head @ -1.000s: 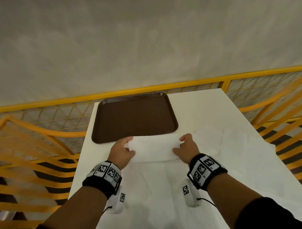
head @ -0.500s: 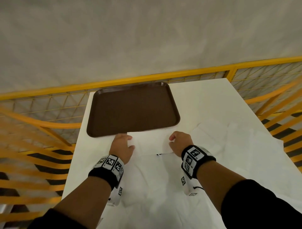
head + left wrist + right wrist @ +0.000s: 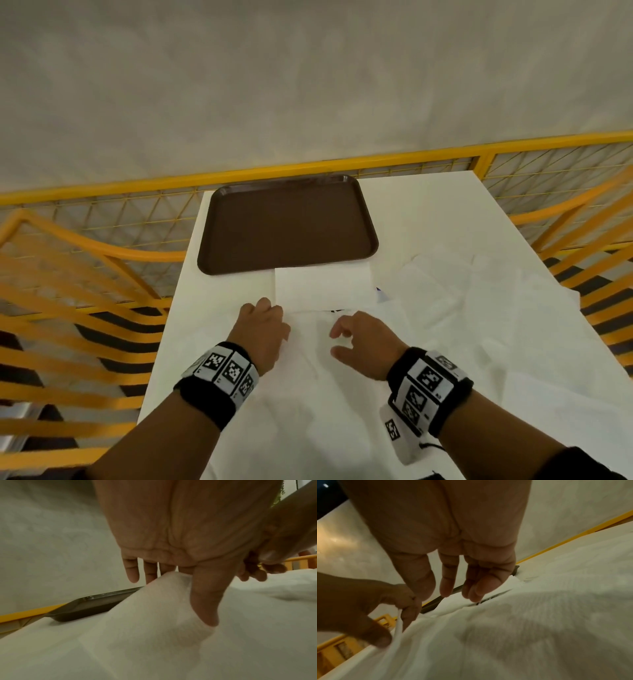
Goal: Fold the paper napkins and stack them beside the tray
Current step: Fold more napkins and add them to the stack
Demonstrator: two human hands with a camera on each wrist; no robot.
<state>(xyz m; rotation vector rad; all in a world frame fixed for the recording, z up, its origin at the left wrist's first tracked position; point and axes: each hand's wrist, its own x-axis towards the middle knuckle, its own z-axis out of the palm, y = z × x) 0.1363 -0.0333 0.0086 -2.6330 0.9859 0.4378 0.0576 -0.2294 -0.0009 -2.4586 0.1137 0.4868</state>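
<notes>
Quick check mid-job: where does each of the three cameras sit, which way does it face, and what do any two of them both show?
Head: worn on the head, facing forward and down at the brown tray, folded napkin and white table; both forearms, left hand, right hand.
Left wrist: under the left hand, facing along the fingers, which pinch a loose napkin.
Right wrist: under the right hand, fingers relaxed above the napkins.
Shared: both wrist views show the tray's edge and the other hand.

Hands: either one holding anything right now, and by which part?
The left hand pinches the left edge of the unfolded napkin between thumb and fingers. The right hand holds nothing; its fingers hang loosely curled over the same napkin.
</notes>
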